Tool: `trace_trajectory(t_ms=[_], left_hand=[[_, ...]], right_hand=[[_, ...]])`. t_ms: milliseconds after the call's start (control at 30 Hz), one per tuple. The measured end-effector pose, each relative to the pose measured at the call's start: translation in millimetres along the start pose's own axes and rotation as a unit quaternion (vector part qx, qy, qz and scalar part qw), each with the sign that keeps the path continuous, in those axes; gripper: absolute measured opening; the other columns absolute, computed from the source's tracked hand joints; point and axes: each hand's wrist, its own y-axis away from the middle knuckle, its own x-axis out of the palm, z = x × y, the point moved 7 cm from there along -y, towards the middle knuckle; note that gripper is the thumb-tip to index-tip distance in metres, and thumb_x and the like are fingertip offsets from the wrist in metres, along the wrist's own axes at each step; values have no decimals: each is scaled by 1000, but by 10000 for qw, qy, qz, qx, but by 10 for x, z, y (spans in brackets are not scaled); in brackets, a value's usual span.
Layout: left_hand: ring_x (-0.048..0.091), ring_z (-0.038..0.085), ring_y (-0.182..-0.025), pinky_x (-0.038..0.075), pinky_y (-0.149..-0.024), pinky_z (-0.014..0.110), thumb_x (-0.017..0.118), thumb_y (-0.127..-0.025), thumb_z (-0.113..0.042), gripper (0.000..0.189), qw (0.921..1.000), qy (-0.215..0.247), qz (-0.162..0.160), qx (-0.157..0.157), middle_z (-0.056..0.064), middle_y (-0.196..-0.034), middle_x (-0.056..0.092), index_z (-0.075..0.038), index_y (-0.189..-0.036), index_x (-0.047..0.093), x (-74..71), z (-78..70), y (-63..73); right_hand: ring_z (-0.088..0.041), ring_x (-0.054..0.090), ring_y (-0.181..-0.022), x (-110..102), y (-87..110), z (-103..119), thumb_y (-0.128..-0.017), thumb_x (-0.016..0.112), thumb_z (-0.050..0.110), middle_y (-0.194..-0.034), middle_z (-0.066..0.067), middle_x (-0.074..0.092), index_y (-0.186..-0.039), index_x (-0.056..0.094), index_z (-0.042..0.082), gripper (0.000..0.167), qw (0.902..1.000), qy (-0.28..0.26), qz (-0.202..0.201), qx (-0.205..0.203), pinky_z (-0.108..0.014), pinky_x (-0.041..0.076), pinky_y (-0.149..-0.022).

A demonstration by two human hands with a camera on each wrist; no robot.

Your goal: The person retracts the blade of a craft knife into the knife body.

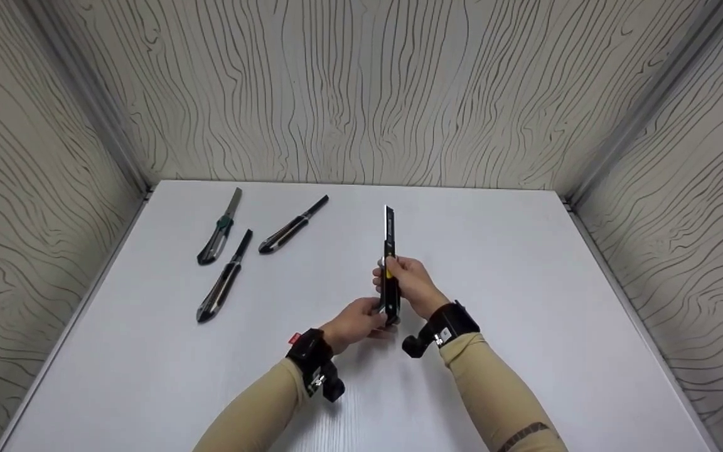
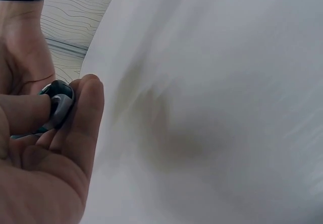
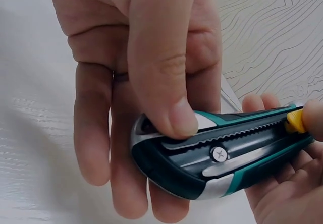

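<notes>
In the head view, a snap-off utility knife with a long dark blade points away from me, held off the white table. My right hand grips its middle, thumb on the yellow slider. My left hand pinches the rear end between thumb and fingers. The right wrist view shows the green, black and silver handle up close, with the left hand at its butt. Seen from the left wrist, only the rounded knife end shows; the blade is hidden.
Three more utility knives lie at the table's left: one with a grey blade, one nearer me, and one slanting to the right. Patterned panels stand behind and beside the white table.
</notes>
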Motion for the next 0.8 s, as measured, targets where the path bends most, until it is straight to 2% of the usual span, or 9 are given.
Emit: trace_trajectory(t_ms=[400,800], left_hand=[[67,34,-106,56,-93,44,46,-98,-1,29,9999,28,11,140,29,-119,63,8,-125,52,25,17,10],[64,39,-110,57,-91,41,45,-98,0,29,9999,22,-75,81,28,-119,64,9,-125,53,18,33,3]], right_hand=[[-16,66,-89,41,28,6,-105,41,22,-98,-8,65,-117,54,-3,30,9993,-14,341,-179,-32,58,-86],[-16,66,-86,49,14,-2,-105,41,20,-95,-6,64,-115,54,-2,27,9994,-81,291,-181,-32,58,-84]])
